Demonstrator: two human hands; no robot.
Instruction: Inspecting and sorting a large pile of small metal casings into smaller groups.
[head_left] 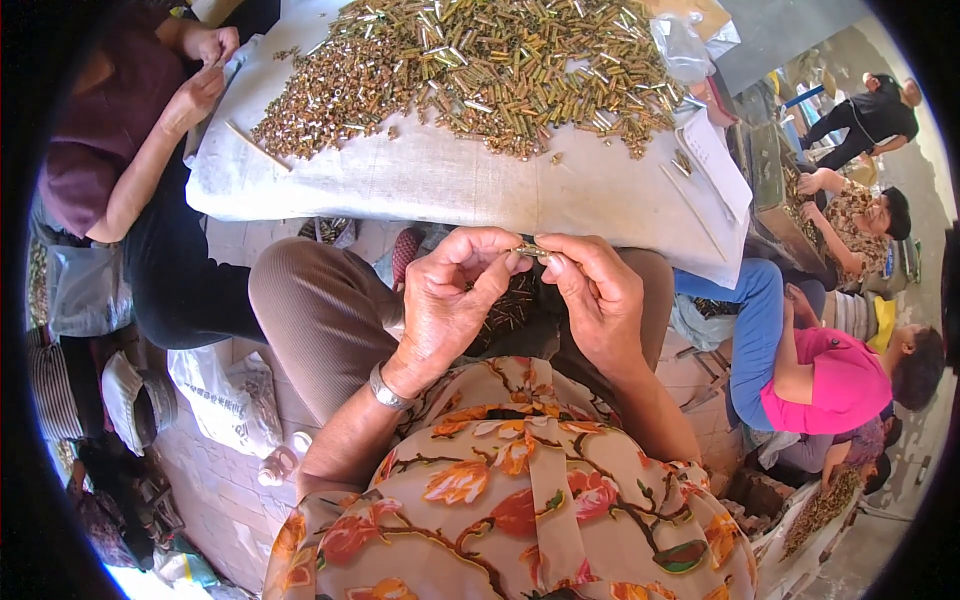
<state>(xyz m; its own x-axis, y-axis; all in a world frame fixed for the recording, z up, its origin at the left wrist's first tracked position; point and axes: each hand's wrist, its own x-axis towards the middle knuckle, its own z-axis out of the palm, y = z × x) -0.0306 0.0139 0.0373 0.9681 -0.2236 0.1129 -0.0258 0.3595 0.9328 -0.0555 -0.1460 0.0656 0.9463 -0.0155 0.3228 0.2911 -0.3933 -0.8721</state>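
My left hand (448, 295) and my right hand (603, 300) meet just in front of the table's near edge, above my lap. Their thumbs and fingertips pinch the two ends of a small, slim brass-coloured metal bolt (530, 251), which lies roughly level between them. Fingertips cover part of it, so any nut on it cannot be made out. Beyond the hands, a large heap of yellowish metal bolts and sleeves (520, 70) spreads over the cloth-covered table (400, 190). Smaller nuts (330, 105) are gathered at the heap's left side.
Thin sticks (258, 146) and a paper sheet (715, 165) lie near the table's edges. A co-worker's hands (200, 85) are busy at the left; a person in a pink top (835, 380) sits at the right. A white plastic bag (228, 400) rests on the floor.
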